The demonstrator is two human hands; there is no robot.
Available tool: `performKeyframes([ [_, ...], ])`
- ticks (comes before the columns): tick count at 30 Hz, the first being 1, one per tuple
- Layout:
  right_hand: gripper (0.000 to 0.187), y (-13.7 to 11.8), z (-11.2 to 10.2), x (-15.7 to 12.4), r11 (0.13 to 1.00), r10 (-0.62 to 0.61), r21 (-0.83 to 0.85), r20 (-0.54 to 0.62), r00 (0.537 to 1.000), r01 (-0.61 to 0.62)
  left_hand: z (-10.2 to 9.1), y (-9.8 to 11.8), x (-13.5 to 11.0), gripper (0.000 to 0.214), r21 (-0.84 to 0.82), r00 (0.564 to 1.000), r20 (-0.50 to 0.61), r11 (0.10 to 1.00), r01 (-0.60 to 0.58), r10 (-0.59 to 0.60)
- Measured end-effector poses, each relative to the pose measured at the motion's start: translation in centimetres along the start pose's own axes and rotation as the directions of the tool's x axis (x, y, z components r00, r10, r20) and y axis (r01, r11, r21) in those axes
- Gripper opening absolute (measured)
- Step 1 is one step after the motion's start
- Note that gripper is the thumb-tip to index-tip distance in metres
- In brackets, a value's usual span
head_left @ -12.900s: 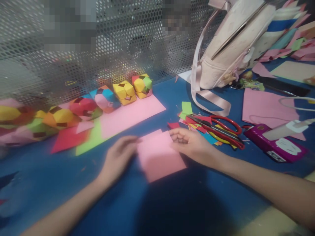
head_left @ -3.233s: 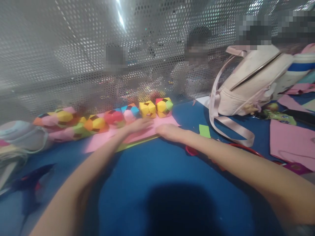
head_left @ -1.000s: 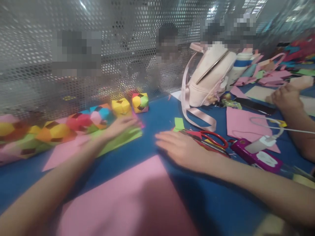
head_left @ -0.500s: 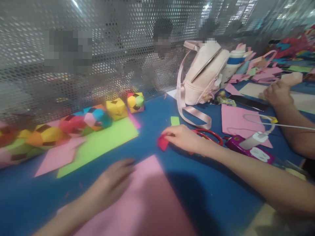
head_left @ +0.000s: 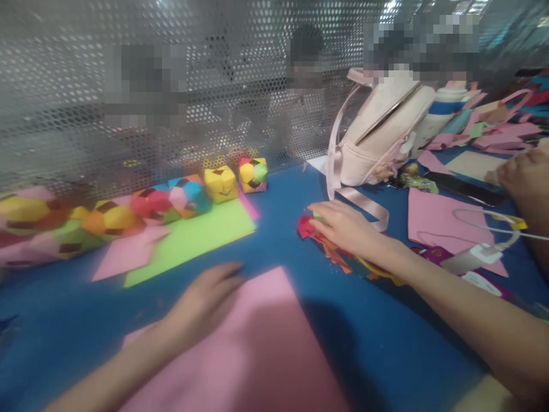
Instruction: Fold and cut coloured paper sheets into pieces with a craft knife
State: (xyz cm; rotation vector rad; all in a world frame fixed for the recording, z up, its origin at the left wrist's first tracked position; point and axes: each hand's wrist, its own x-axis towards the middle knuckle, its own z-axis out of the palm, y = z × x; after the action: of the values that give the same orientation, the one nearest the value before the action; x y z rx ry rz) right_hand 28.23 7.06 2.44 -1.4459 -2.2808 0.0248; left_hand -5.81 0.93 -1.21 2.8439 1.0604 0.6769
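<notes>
Right grip (head_left: 343, 226) touches a crinkled red scrap (head_left: 305, 227), hold unclear, while left grip (head_left: 210, 297), loosely spread, overlaps flat pink paper (head_left: 261, 349).

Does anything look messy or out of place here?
Yes: loose paper scraps lie scattered by the right hand, a small mess. The pale backpack also tilts, its strap trailing onto the blue surface.
</notes>
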Motion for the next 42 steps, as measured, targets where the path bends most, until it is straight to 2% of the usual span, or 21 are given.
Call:
performKeyframes([
  [2, 0.028, -0.3, -0.2, 0.3, 0.997, -0.061, -0.058, -0.041, 0.997, 0.058, -0.7, -1.3, 0.3, 0.027, 0.084, 0.998, -0.031, 0.995, 0.056, -0.054],
  [4, 0.028, -1.3, -0.5, 0.8, 0.986, -0.129, -0.107, -0.034, 0.991, 0.125, -1.2, -3.4, 0.5, 0.029, 0.194, 0.988, -0.058, 0.970, 0.150, -0.141],
  [6, 0.026, -2.8, -0.8, 1.7, 0.975, -0.171, -0.137, 0.040, 0.985, 0.175, -1.6, -5.6, 0.5, 0.037, 0.286, 0.974, -0.062, 0.931, 0.227, -0.219],
  [9, 0.025, -5.6, -0.6, 3.8, 0.964, -0.156, -0.178, 0.234, 0.960, 0.200, -1.9, -8.2, 0.3, 0.047, 0.346, 0.948, -0.009, 0.889, 0.301, -0.318],
  [10, 0.026, -6.4, -0.3, 4.6, 0.963, -0.133, -0.186, 0.300, 0.945, 0.195, -2.0, -8.6, 0.2, 0.050, 0.346, 0.941, 0.011, 0.884, 0.313, -0.338],
  [13, 0.025, -8.0, 1.1, 7.0, 0.965, -0.121, -0.168, 0.398, 0.909, 0.202, -2.2, -9.0, 0.1, 0.055, 0.326, 0.926, 0.053, 0.883, 0.337, -0.373],
  [18, 0.028, -8.5, 3.5, 9.7, 0.976, -0.069, -0.148, 0.497, 0.865, 0.163, -2.3, -8.4, 0.2, 0.055, 0.266, 0.910, 0.040, 0.883, 0.388, -0.412],
  [21, 0.021, -8.2, 4.3, 10.2, 0.982, -0.022, -0.153, 0.491, 0.871, 0.111, -2.2, -8.2, 0.3, 0.054, 0.250, 0.907, 0.024, 0.881, 0.401, -0.420],
  [26, 0.030, -7.9, 5.7, 9.7, 0.988, 0.030, -0.149, 0.431, 0.902, 0.039, -2.0, -8.2, 0.2, 0.051, 0.237, 0.900, 0.017, 0.877, 0.419, -0.435],
  [29, 0.024, -7.7, 6.4, 9.2, 0.992, 0.025, -0.127, 0.380, 0.925, 0.025, -2.1, -8.3, 0.2, 0.047, 0.228, 0.893, 0.014, 0.871, 0.436, -0.451],
  [37, 0.028, -7.2, 6.9, 9.1, 0.998, 0.028, -0.064, 0.294, 0.955, -0.009, -2.2, -8.5, 0.3, 0.042, 0.248, 0.814, -0.050, 0.782, 0.572, -0.579],
  [42, 0.030, -7.3, 7.5, 8.8, 0.998, 0.034, -0.055, 0.214, 0.976, -0.022, -1.9, -7.9, 0.4, 0.032, 0.241, 0.812, -0.037, 0.783, 0.574, -0.583],
])
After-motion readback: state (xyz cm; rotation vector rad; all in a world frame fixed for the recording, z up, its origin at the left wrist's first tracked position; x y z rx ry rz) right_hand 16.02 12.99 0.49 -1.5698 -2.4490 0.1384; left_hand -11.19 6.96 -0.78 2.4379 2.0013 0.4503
